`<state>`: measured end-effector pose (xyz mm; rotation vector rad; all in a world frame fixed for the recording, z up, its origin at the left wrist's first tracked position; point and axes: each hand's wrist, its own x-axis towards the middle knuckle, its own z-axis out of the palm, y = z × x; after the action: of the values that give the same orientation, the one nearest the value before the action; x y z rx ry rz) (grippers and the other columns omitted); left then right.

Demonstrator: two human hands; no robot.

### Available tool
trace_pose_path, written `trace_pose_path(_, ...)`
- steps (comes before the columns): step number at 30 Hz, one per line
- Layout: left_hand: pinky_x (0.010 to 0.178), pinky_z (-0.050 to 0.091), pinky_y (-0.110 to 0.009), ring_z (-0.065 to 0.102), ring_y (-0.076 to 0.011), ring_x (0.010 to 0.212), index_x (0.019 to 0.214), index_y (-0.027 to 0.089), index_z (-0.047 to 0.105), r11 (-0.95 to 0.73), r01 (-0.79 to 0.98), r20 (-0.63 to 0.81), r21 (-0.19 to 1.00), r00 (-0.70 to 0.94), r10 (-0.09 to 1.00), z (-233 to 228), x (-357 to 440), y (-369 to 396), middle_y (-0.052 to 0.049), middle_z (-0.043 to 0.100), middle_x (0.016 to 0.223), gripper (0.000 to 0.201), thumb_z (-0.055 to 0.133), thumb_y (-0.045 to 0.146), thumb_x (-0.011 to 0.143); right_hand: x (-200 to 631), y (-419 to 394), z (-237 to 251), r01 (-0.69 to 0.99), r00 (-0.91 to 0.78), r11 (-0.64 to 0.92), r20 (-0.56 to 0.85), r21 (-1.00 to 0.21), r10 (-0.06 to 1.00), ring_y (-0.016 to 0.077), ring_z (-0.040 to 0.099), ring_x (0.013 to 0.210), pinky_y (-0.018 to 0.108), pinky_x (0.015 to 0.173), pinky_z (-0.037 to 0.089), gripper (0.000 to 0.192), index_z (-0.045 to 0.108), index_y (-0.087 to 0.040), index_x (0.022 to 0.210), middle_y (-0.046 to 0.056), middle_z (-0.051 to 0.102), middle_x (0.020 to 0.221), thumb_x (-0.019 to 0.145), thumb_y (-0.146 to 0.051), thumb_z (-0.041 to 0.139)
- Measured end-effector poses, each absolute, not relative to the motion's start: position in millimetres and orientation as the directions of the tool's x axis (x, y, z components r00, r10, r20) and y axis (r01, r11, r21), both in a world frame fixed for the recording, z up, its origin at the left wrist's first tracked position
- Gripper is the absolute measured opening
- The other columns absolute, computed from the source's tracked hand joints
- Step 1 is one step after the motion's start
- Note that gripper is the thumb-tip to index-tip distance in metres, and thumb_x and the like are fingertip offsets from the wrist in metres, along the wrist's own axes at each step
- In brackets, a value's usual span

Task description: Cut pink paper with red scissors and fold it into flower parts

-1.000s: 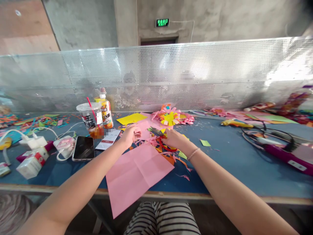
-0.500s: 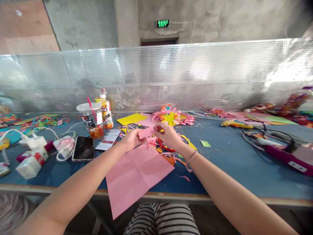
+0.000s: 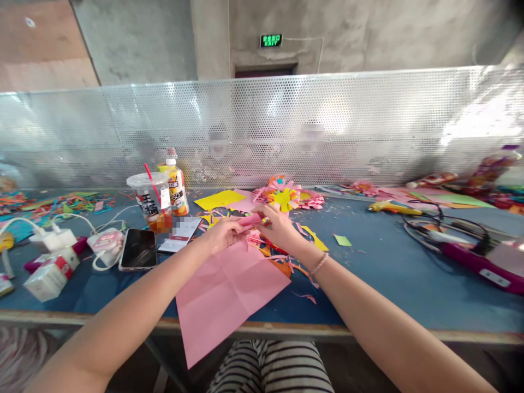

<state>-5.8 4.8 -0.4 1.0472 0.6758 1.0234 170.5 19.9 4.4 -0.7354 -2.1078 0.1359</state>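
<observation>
The left hand [image 3: 223, 236] and right hand [image 3: 281, 229] both pinch the small paper [image 3: 248, 221], near the far edge of the big sheet [image 3: 233, 289], with a flower [image 3: 285, 200] behind that sheet and a black phone [image 3: 138, 249] left of it.

A small piece of plain pink paper [image 3: 248, 221] is held between the left grip [image 3: 221, 236] and the right grip [image 3: 281, 229]. It shows as a narrow strip, its long side nearly level and rising slightly towards the right. The left grip pinches its left end; fingers of the right grip meet its right end. It appears raised above the desk [image 3: 409, 256]. Fingers partly hide both ends, and whether it is folded cannot be told.
</observation>
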Motion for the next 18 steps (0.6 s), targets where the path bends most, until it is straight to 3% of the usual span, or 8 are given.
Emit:
trace_pose_path(3, 0.072, 0.044, -0.024, 0.058, -0.0121, 0.075, 0.087, 0.012, 0.060, 0.093, -0.335, 0.052, 0.938, 0.399, 0.916, -3, -5, 5, -0.006, 0.063, 0.082, 0.035, 0.052, -0.003, 0.056, 169, 17, 4, 0.444, -0.463, 0.823, 0.697, -0.353, 0.548, 0.0196, 0.049, 0.094, 0.034, 0.076, 0.044, 0.034, 0.047, -0.021, 0.103, 0.007, 0.051, 0.100, 0.070, -0.013, 0.049)
trace_pose_path(11, 0.059, 0.043, -0.020, 0.054, -0.0076, 0.059, 0.084, 0.014, 0.061, 0.005, -0.232, 0.056, 0.973, 0.255, 0.965, -6, -6, 6, -0.001, 0.059, 0.070, 0.034, 0.058, 0.000, 0.053, 161, 10, 1, 0.350, -0.464, 0.788, 0.638, -0.505, 0.615, 0.0193, 0.044, 0.105, 0.035, 0.084, 0.041, 0.051, 0.035, -0.020, 0.117, 0.009, 0.045, 0.114, 0.071, -0.024, 0.054)
trace_pose_path(18, 0.058, 0.045, -0.024, 0.055, -0.0096, 0.058, 0.078, 0.013, 0.061, -0.032, -0.293, 0.114, 0.956, 0.266, 0.957, -3, -3, 5, -0.003, 0.060, 0.068, 0.021, 0.064, 0.011, 0.057, 158, 21, -8, 0.319, -0.375, 0.665, 0.554, -0.675, 0.743, 0.0144, 0.053, 0.080, 0.029, 0.069, 0.045, 0.052, 0.037, -0.018, 0.115, 0.006, 0.052, 0.094, 0.066, -0.016, 0.054)
